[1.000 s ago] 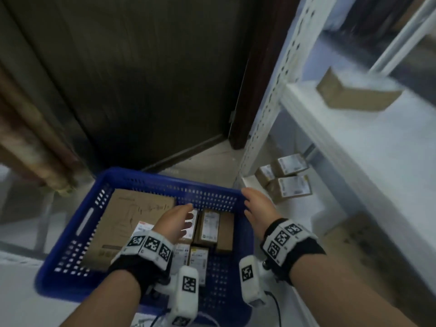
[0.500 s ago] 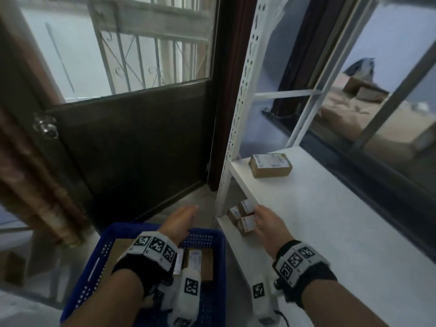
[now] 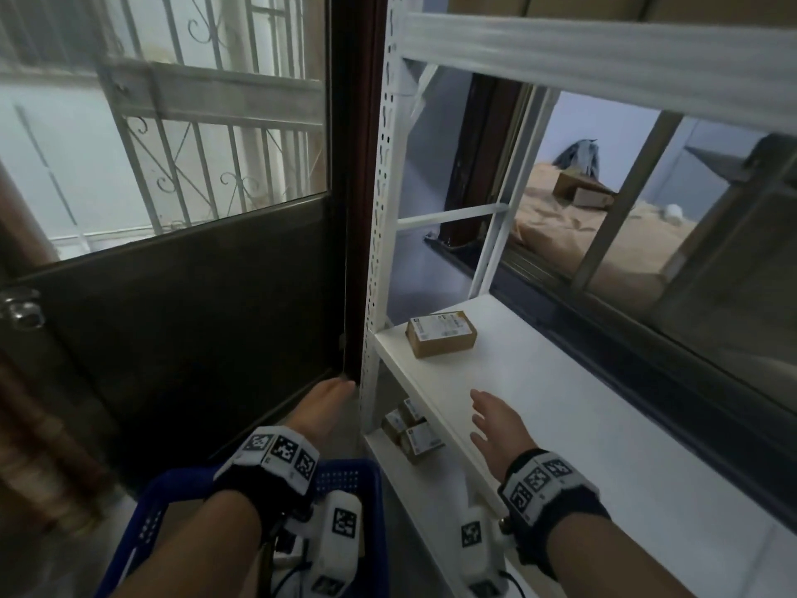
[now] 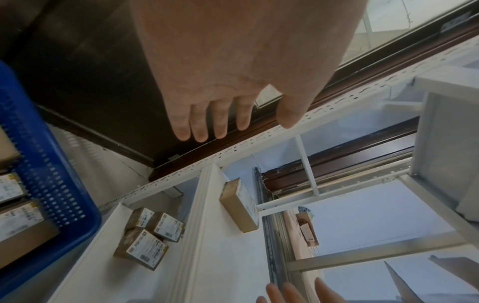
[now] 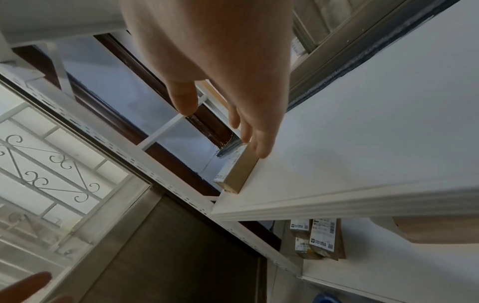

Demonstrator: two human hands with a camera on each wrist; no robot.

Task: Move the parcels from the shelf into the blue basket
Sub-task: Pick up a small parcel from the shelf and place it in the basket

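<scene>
A brown cardboard parcel [image 3: 440, 333] with a white label lies near the left end of the white shelf board [image 3: 539, 394]; it also shows in the wrist views [image 4: 239, 207] [image 5: 237, 170]. My right hand [image 3: 491, 418] hovers flat over the board, short of that parcel, fingers straight and empty. Three smaller parcels [image 3: 409, 431] [image 4: 149, 233] sit on the lower shelf. My left hand [image 3: 327, 401] is raised beside the shelf post, fingers straight, holding nothing. The blue basket [image 3: 349, 481] sits below my left forearm, with parcels [image 4: 15, 209] inside it.
A dark door [image 3: 181, 312] with a barred window stands to the left. The perforated white shelf post [image 3: 379, 235] rises between door and shelf. Behind the shelf is a sliding window frame [image 3: 647, 321]. An upper shelf board [image 3: 604, 58] hangs overhead.
My view has lifted from the basket to the shelf. Both hands left the basket rim and rose; the right one moved from the lower shelf's parcels up over the middle board.
</scene>
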